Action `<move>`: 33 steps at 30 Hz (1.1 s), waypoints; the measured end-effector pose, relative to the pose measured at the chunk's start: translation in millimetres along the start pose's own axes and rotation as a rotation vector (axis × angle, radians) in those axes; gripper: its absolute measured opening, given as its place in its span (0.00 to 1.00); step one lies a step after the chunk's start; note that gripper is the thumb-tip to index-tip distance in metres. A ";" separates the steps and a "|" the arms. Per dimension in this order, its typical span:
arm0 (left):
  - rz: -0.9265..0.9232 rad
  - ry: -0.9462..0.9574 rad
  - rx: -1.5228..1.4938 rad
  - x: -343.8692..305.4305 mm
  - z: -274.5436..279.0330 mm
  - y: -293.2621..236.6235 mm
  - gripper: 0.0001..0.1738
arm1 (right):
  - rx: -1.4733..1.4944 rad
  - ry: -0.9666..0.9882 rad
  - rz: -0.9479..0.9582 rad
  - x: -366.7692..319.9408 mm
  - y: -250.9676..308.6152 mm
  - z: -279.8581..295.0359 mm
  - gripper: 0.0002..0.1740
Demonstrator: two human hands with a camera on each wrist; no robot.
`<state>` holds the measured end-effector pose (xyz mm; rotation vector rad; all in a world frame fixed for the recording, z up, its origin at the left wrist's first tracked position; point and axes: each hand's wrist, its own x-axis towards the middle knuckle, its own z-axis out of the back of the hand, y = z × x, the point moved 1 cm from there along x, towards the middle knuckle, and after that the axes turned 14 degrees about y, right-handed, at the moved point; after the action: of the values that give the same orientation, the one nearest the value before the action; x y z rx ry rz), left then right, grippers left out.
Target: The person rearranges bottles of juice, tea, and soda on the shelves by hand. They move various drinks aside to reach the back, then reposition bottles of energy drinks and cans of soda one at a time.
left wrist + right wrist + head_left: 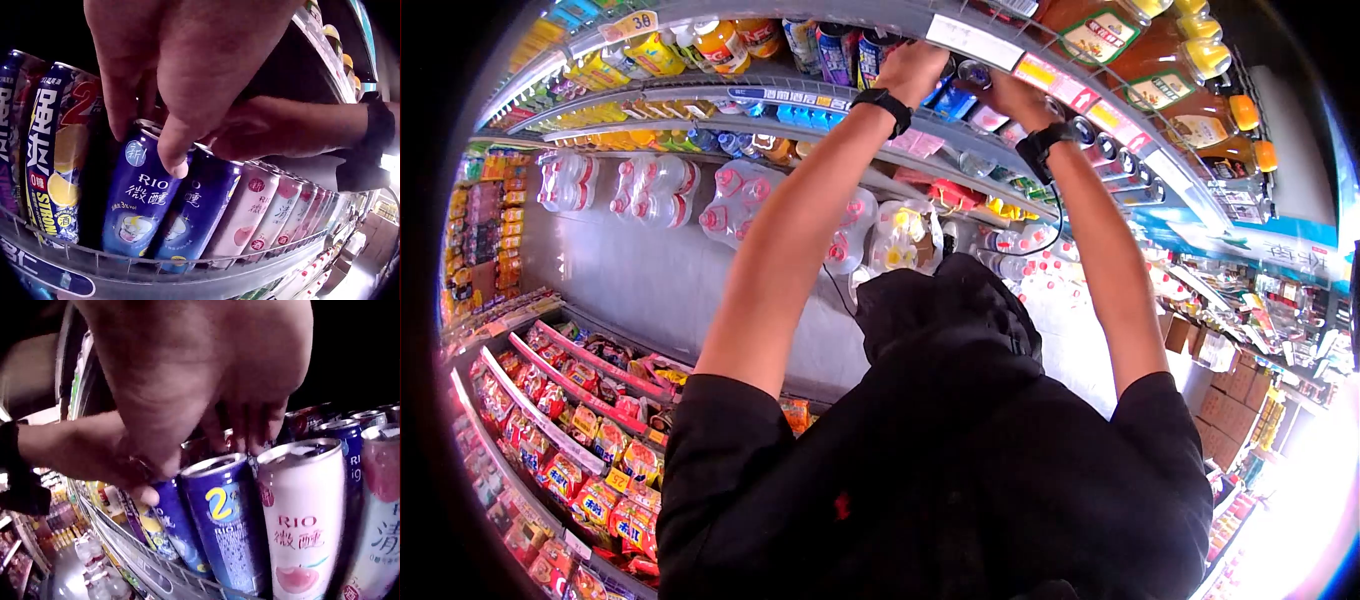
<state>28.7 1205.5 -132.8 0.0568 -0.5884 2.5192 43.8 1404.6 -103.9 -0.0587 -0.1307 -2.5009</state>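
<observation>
Two dark blue cans stand side by side at the shelf's front. In the left wrist view my left hand grips the top of the left blue can, thumb on its front and fingers behind. My right hand is over the neighbouring blue can, thumb beside its rim and fingers curling down behind it; their tips are partly hidden. A pink can stands against its right side. The head view shows both hands, left and right, together at the shelf.
A wire rail runs before the cans. Tall lemon-print cans stand left, more pale cans right. Another shelf with large amber bottles is at the upper right; bottle packs stand on the floor.
</observation>
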 end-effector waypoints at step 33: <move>0.087 0.038 0.060 -13.7 8.6 -30.8 0.21 | 0.127 0.134 -0.070 -16.1 -0.8 -18.6 0.33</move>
<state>55.7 1218.2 -115.0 0.0049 -0.5107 2.6160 56.1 1412.7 -123.6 0.1679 -0.2395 -2.5512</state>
